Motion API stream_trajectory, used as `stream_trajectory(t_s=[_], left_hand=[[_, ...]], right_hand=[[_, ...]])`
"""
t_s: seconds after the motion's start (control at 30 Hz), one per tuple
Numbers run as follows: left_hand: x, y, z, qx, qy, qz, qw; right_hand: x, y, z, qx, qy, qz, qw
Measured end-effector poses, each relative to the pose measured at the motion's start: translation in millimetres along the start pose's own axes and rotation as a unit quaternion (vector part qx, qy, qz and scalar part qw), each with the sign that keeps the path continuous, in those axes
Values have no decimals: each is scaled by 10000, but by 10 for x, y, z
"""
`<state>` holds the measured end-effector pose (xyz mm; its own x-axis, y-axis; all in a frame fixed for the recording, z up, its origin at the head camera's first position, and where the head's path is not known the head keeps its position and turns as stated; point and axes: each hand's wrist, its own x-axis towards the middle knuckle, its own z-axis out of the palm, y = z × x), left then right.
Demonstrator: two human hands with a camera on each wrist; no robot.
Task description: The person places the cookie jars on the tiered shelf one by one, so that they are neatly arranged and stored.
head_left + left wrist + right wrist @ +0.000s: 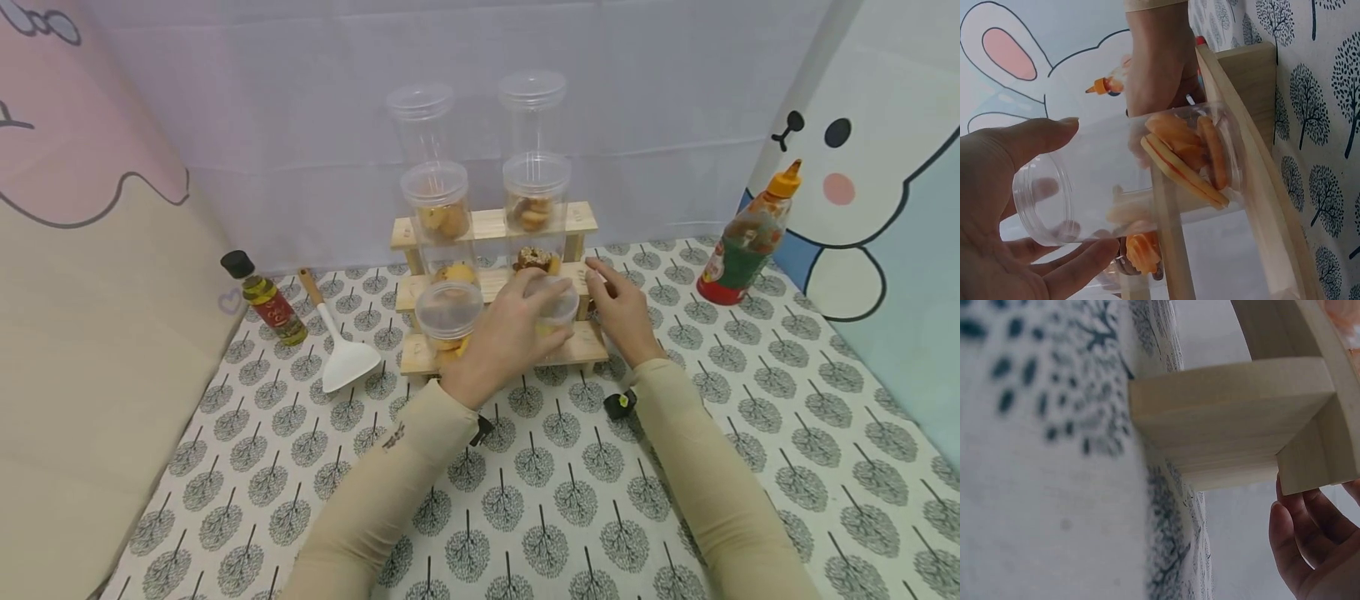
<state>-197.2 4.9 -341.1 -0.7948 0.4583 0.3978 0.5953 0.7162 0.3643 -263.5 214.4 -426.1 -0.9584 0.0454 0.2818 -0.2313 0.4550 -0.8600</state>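
My left hand (510,333) grips a clear lidded jar (1110,162) at the right of the rack's lowest step, thumb on one side and fingers on the other. Several biscuits (1182,156) lie at the bottom of that jar. At the right end of the wooden tiered rack (414,357), my right hand (622,317) holds the wood. Its bent fingers reach behind a wooden end piece (1310,456) in the right wrist view, partly hidden. Beside the left hand, another clear jar (450,310) stands on the lowest step.
Several more lidded jars stand on the upper steps, such as one (536,175) with biscuits. An oil bottle (273,308) and a white turner (348,362) are to the left. A red sauce bottle (742,250) stands right. Curtains enclose the tree-patterned cloth (540,500).
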Motion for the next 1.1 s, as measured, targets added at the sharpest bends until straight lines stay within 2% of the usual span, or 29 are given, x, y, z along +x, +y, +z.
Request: stream_trajectory(t_s=[0.57, 0.8, 1.1], left_hand=[[1, 103, 66, 593, 384, -822, 9941], [15, 122, 92, 699, 480, -952, 9918], [24, 143, 89, 676, 241, -1188, 9903]], right_hand=[[-4, -15, -4, 73, -110, 191, 9997], [-9, -24, -1, 121, -93, 212, 9997], [-15, -18, -7, 109, -111, 210, 9997]])
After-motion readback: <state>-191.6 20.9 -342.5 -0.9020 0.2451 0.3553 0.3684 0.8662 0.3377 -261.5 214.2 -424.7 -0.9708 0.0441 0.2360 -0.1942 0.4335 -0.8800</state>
